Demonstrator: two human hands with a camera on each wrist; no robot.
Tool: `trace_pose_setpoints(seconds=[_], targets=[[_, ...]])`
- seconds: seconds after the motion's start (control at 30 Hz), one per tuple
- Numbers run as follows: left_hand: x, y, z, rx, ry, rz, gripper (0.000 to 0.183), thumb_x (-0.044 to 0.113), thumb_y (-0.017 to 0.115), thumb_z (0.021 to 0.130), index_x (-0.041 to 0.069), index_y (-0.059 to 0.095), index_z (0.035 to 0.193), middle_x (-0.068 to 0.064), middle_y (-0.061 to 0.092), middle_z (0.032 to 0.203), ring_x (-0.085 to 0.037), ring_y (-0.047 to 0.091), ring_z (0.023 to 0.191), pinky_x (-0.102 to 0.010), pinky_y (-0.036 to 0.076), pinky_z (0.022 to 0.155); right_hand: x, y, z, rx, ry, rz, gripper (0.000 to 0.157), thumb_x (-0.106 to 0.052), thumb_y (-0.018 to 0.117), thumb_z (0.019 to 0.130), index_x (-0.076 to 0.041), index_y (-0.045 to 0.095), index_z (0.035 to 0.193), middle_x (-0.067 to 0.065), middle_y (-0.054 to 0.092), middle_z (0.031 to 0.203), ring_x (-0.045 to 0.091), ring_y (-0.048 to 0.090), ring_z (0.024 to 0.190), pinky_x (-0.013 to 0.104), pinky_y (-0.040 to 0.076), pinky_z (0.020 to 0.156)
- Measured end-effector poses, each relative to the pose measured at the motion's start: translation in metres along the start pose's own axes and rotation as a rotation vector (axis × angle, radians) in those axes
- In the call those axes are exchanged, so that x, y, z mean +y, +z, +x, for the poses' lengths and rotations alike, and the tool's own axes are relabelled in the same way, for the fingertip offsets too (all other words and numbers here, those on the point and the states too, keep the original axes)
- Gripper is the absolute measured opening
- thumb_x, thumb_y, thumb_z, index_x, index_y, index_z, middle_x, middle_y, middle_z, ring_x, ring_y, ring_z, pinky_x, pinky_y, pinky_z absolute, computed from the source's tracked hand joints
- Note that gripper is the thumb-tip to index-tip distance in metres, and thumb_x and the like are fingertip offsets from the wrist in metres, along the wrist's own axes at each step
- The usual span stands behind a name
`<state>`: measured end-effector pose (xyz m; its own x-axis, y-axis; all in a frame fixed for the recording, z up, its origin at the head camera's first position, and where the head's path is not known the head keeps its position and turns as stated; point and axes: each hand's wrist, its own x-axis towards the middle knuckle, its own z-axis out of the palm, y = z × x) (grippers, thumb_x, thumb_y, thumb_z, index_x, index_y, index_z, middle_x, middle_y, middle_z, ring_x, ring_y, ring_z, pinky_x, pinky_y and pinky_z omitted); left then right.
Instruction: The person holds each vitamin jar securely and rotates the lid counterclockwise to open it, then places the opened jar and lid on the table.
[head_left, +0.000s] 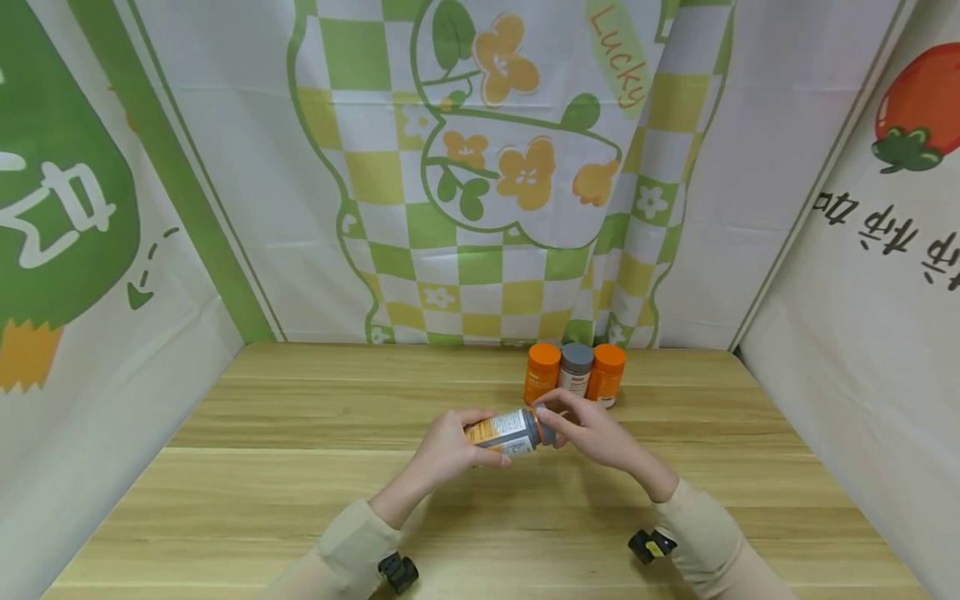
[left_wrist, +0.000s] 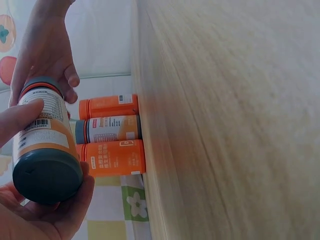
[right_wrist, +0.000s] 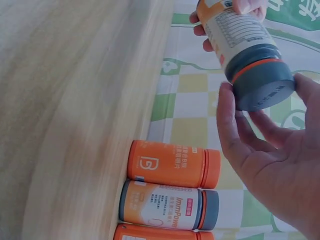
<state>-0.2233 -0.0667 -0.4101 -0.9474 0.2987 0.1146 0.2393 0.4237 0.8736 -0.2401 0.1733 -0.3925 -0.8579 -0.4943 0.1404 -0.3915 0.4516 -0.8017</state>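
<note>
Held bottle: in my head feed the grey-and-orange supplement bottle (head_left: 501, 431) is up between both hands, off the wooden table (head_left: 247, 500).
Long axis: it lies on its side, running crosswise, base toward my left and grey cap (right_wrist: 265, 85) toward my right.
Left hand (head_left: 448, 446): wrapped round the lower body, thumb on one side and fingers beneath; the base faces my left wrist camera.
Right hand (head_left: 600, 433): bent round the cap end, thumb and forefinger pinching opposite edges of the cap, the palm behind it with a gap.
Key relation: I judge that everything turns on the cap lying straight along the bottle's axis from the left grip, with the right hand nearer to it.
Cap seating: it looks on, above an orange ring; I can't tell how tight.
Behind: an orange bottle (head_left: 542, 382), a grey-capped ImmPower bottle (right_wrist: 167, 205) and another orange bottle (head_left: 606, 379) stand upright, side by side.
</note>
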Motion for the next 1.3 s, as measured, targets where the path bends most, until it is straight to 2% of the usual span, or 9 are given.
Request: trace_pose_setpoints(seconds=[0.07, 0.17, 0.27, 0.43, 0.63, 0.83, 1.3], targets=[[0.0003, -0.0001, -0.0001, 0.012, 0.002, 0.017, 0.062, 0.025, 0.087, 0.059, 0.011, 0.067, 0.116, -0.005, 0.069, 0.099, -0.016, 0.058, 0.079, -0.03, 0.049, 0.065, -0.0009, -0.0007, 0.0007, -0.022, 0.03, 0.026, 0.037, -0.033, 0.049, 0.098, -0.006, 0.055, 0.123, 0.014, 0.063, 0.107, 0.023, 0.066, 0.079, 0.041, 0.056, 0.068], [-0.0001, 0.0001, 0.0003, 0.022, 0.008, 0.035, 0.061, 0.025, 0.087, 0.058, 0.012, 0.068, 0.115, -0.004, 0.069, 0.1, -0.016, 0.057, 0.081, -0.031, 0.047, 0.069, -0.0024, -0.0016, 0.0006, -0.044, 0.049, 0.041, 0.037, -0.032, 0.05, 0.098, -0.007, 0.055, 0.124, 0.016, 0.062, 0.11, 0.024, 0.066, 0.08, 0.037, 0.057, 0.068], [-0.0016, 0.0003, 0.0008, 0.024, 0.017, 0.044, 0.061, 0.025, 0.088, 0.058, 0.013, 0.068, 0.114, -0.004, 0.07, 0.101, -0.016, 0.058, 0.081, -0.031, 0.047, 0.07, -0.0025, -0.0017, -0.0003, -0.063, 0.043, 0.041, 0.036, -0.029, 0.05, 0.098, -0.005, 0.055, 0.124, 0.016, 0.062, 0.11, 0.024, 0.066, 0.081, 0.03, 0.056, 0.067], [-0.0025, -0.0001, 0.0005, 0.022, 0.022, 0.046, 0.063, 0.027, 0.088, 0.058, 0.013, 0.068, 0.115, -0.005, 0.069, 0.103, -0.016, 0.058, 0.082, -0.031, 0.047, 0.07, -0.0006, -0.0017, -0.0004, -0.085, 0.03, 0.05, 0.036, -0.022, 0.051, 0.098, -0.001, 0.052, 0.127, 0.019, 0.062, 0.108, 0.029, 0.065, 0.083, 0.028, 0.056, 0.067], [-0.0032, -0.0006, 0.0006, 0.023, 0.01, 0.027, 0.061, 0.024, 0.088, 0.058, 0.013, 0.068, 0.115, -0.005, 0.069, 0.102, -0.016, 0.058, 0.081, -0.031, 0.048, 0.068, 0.0003, -0.0019, -0.0011, -0.072, -0.026, 0.014, 0.037, -0.025, 0.056, 0.095, -0.009, 0.053, 0.128, 0.014, 0.062, 0.113, 0.022, 0.065, 0.09, 0.029, 0.056, 0.07], [-0.0044, -0.0008, 0.0013, 0.017, -0.002, 0.005, 0.06, 0.022, 0.088, 0.059, 0.014, 0.068, 0.115, -0.005, 0.069, 0.1, -0.017, 0.057, 0.08, -0.03, 0.048, 0.066, -0.0003, -0.0028, -0.0032, -0.053, -0.099, 0.003, 0.039, -0.028, 0.06, 0.093, -0.011, 0.054, 0.127, 0.009, 0.061, 0.115, 0.023, 0.064, 0.098, 0.033, 0.055, 0.075], [-0.0039, -0.0027, 0.0015, 0.006, -0.01, -0.019, 0.06, 0.024, 0.087, 0.061, 0.011, 0.067, 0.115, -0.006, 0.069, 0.098, -0.017, 0.058, 0.079, -0.03, 0.049, 0.064, -0.0006, -0.0023, -0.0035, -0.034, -0.099, 0.09, 0.04, -0.022, 0.066, 0.089, -0.013, 0.053, 0.126, 0.009, 0.057, 0.118, 0.029, 0.059, 0.106, 0.028, 0.054, 0.078]])
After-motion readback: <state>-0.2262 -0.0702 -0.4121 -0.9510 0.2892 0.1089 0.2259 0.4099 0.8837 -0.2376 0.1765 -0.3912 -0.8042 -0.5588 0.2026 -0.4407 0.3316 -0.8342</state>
